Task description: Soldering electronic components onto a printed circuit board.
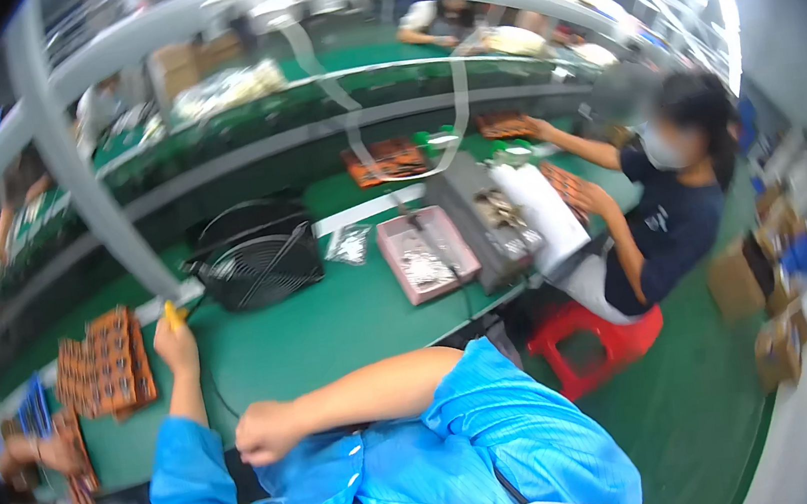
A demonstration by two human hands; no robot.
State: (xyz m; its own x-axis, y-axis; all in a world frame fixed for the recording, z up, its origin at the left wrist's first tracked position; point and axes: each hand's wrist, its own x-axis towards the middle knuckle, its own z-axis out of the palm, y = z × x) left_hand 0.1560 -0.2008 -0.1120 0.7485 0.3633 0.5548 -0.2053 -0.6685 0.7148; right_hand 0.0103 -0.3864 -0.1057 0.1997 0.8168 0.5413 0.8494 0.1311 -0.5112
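Note:
My left hand [175,346] is raised at the far side of the green bench, closed around a small yellow object [173,316], perhaps a tool handle; its kind is not clear. A dark cord [218,387] runs over the bench toward my right hand [267,433], which is curled into a fist in front of my body. Whatever that fist may hold is hidden. Just left of my left hand lie stacked orange circuit board panels [107,367]. A black round fan [258,255] stands to the right of it, beside a grey upright post [92,179].
A clear plastic bag [349,244] and a pink bin [416,289] of small metal parts lie right of the fan, before a grey box [466,206]. A masked co-worker [675,208] handles orange boards at right, near a red stool [594,370]. Another person's hand [61,453] is at left.

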